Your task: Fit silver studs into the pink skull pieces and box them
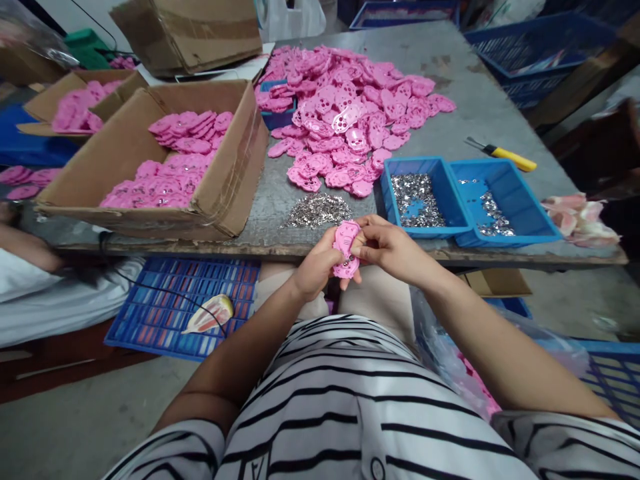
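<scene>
A pink plastic piece (pixel 345 248) with small holes and some shiny metal bits on it is held upright over my lap, just off the table's front edge. My left hand (pixel 319 268) grips its left side between thumb and fingers. From the right, my right hand (pixel 383 248) pinches the same piece, thumb and forefinger pressed on its face; whether a small metal part is between them I cannot tell. Just beyond my hands lies a heap of small silvery metal parts (pixel 319 211). Behind it spreads a large pile of similar pink pieces (pixel 350 113).
Two blue bins (pixel 505 200) of metal parts stand right of my hands. A yellow-handled tool (pixel 510 157) lies behind them. On the left, a cardboard box (pixel 240 167) holds pink pieces. A fruit wedge (pixel 213 313) rests on a blue crate (pixel 150 300); another person's arm (pixel 27 247) is at far left.
</scene>
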`<action>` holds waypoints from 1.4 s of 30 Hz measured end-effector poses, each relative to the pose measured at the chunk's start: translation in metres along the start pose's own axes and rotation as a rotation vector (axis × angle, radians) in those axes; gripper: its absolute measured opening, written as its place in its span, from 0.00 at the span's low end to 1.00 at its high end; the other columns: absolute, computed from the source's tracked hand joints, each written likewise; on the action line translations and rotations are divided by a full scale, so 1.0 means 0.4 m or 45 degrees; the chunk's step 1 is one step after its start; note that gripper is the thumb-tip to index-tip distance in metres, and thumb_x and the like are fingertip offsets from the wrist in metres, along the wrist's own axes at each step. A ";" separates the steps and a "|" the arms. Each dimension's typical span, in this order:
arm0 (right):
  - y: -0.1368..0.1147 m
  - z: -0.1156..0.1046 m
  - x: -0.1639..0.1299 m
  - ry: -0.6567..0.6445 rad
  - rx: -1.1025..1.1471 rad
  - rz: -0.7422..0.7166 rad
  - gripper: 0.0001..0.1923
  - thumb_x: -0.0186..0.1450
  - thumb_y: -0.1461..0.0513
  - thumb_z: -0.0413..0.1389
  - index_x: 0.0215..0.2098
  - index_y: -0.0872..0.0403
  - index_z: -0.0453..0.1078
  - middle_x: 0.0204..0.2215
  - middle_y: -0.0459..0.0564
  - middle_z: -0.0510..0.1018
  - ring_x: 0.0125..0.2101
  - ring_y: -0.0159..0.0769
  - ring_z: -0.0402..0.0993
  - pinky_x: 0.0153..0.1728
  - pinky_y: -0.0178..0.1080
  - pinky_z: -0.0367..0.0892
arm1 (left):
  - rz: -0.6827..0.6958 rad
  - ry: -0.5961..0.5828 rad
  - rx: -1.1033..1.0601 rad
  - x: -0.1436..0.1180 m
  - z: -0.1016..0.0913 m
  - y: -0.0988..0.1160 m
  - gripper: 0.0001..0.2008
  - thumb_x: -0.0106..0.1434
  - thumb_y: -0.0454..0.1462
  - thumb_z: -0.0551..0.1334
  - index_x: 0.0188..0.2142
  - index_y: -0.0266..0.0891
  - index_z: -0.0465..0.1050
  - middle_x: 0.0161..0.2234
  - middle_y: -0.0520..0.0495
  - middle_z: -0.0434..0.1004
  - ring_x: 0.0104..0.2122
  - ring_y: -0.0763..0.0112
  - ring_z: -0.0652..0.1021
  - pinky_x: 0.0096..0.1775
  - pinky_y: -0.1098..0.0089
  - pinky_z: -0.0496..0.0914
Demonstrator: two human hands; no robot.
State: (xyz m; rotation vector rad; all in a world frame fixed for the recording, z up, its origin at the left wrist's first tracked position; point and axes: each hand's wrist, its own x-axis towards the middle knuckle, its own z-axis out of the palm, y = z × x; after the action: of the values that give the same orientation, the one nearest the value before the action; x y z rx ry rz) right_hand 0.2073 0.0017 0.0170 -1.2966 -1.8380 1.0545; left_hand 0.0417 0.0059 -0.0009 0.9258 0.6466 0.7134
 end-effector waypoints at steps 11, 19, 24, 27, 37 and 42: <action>0.003 0.005 -0.003 0.002 0.058 0.037 0.08 0.60 0.62 0.58 0.24 0.54 0.72 0.39 0.52 0.73 0.42 0.38 0.70 0.44 0.42 0.68 | -0.008 0.031 0.082 0.000 -0.004 -0.002 0.26 0.51 0.35 0.61 0.49 0.36 0.57 0.21 0.55 0.73 0.17 0.71 0.75 0.15 0.76 0.64; 0.002 0.018 0.004 0.030 0.002 0.008 0.06 0.58 0.65 0.56 0.23 0.54 0.72 0.39 0.52 0.74 0.42 0.39 0.70 0.46 0.43 0.66 | 0.010 0.140 0.163 0.002 -0.006 -0.009 0.23 0.50 0.34 0.61 0.46 0.37 0.59 0.23 0.56 0.73 0.17 0.73 0.75 0.16 0.77 0.63; 0.001 0.034 0.002 0.260 0.150 0.042 0.06 0.60 0.60 0.57 0.26 0.53 0.71 0.41 0.52 0.75 0.40 0.38 0.71 0.43 0.44 0.67 | 0.050 0.190 0.189 0.004 -0.005 0.002 0.24 0.47 0.33 0.60 0.45 0.38 0.59 0.23 0.56 0.74 0.16 0.74 0.74 0.14 0.78 0.62; 0.013 0.037 0.007 0.466 0.232 0.038 0.07 0.60 0.58 0.58 0.26 0.52 0.71 0.40 0.52 0.76 0.41 0.39 0.72 0.45 0.44 0.67 | 0.070 0.232 0.187 0.006 -0.011 0.005 0.23 0.46 0.33 0.59 0.44 0.39 0.59 0.25 0.55 0.76 0.16 0.75 0.74 0.13 0.78 0.60; 0.119 0.047 0.047 0.541 0.134 0.162 0.12 0.54 0.52 0.59 0.21 0.51 0.70 0.34 0.54 0.79 0.38 0.44 0.75 0.45 0.48 0.67 | 0.147 0.211 0.241 0.021 -0.094 0.101 0.20 0.49 0.30 0.57 0.43 0.39 0.57 0.28 0.50 0.79 0.16 0.75 0.74 0.15 0.78 0.59; 0.138 0.045 0.056 0.513 0.056 0.227 0.13 0.52 0.50 0.58 0.20 0.50 0.71 0.31 0.53 0.80 0.34 0.44 0.75 0.40 0.45 0.70 | 0.452 0.368 0.303 0.021 -0.232 0.344 0.25 0.52 0.29 0.59 0.50 0.39 0.56 0.36 0.43 0.79 0.24 0.69 0.79 0.20 0.75 0.67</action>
State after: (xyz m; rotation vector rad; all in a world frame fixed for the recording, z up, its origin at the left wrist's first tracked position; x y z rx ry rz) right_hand 0.2093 0.0291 -0.0389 -1.5399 -1.4127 0.8405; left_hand -0.0593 0.1135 0.0757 1.1850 0.8456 1.1176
